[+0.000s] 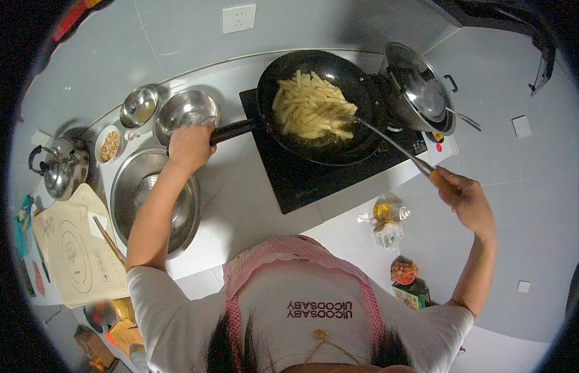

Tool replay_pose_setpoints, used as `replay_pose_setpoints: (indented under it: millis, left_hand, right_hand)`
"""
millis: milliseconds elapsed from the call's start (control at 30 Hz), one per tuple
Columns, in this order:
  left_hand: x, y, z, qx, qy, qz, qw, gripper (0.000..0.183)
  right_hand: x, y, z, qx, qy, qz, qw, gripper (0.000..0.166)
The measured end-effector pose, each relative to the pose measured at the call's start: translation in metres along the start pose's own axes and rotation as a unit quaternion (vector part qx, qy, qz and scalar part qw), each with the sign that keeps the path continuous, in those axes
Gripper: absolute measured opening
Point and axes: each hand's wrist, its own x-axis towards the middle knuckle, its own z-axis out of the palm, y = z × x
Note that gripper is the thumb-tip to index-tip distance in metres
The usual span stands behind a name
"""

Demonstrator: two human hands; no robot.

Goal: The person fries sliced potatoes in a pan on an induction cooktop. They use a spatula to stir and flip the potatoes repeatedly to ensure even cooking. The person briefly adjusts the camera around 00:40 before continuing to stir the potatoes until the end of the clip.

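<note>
My left hand (192, 148) grips the dark handle (232, 131) of a black wok (317, 156). The wok stands on a black induction cooktop (296, 191). Pale cut strips of food, like potato (313, 100), lie in it with liquid that looks like oil around them. In my right hand (466, 200) is the wooden grip of a long metal cooking utensil (394, 143). Its far end is among the strips at the wok's right side, blurred and partly hidden, so its shape cannot be told.
A steel pot with a tilted lid (422, 88) stands right of the wok. Around my left arm are a large steel basin (124, 186), a steel bowl (184, 109), a white bowl of nuts (109, 145), a kettle (68, 170) and chopsticks (110, 240) on a cream mat (75, 275).
</note>
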Motion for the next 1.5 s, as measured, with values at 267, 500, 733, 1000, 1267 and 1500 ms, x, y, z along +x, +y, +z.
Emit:
replay_pose_setpoints:
  millis: [267, 500, 733, 1000, 1267, 1500]
  left_hand:
    - [-0.004, 0.003, -0.010, -0.014, 0.007, 0.001, 1.000, 0.025]
    - [0.002, -0.005, 0.006, -0.024, 0.010, 0.020, 0.999, 0.028]
    - [0.000, -0.004, 0.004, -0.024, -0.009, 0.009, 1.000, 0.026]
    - [0.000, 0.000, -0.001, -0.020, -0.010, 0.000, 1.000, 0.026]
    - [0.004, -0.003, 0.010, -0.013, 0.010, -0.001, 1.000, 0.026]
    - [0.001, 0.001, 0.005, -0.013, 0.019, -0.009, 1.000, 0.026]
  right_hand:
    - [0.051, -0.018, 0.013, -0.018, 0.041, -0.004, 0.999, 0.032]
    - [0.123, -0.025, 0.028, 0.075, -0.051, 0.057, 0.994, 0.048]
    - [0.143, -0.061, 0.044, 0.098, -0.100, 0.019, 0.990, 0.046]
    - [0.131, -0.059, 0.046, -0.063, -0.095, -0.188, 0.976, 0.043]
    - [0.071, -0.051, 0.033, -0.240, -0.009, -0.208, 0.948, 0.048]
    - [0.024, -0.054, 0.017, -0.265, -0.006, -0.191, 0.945, 0.049]
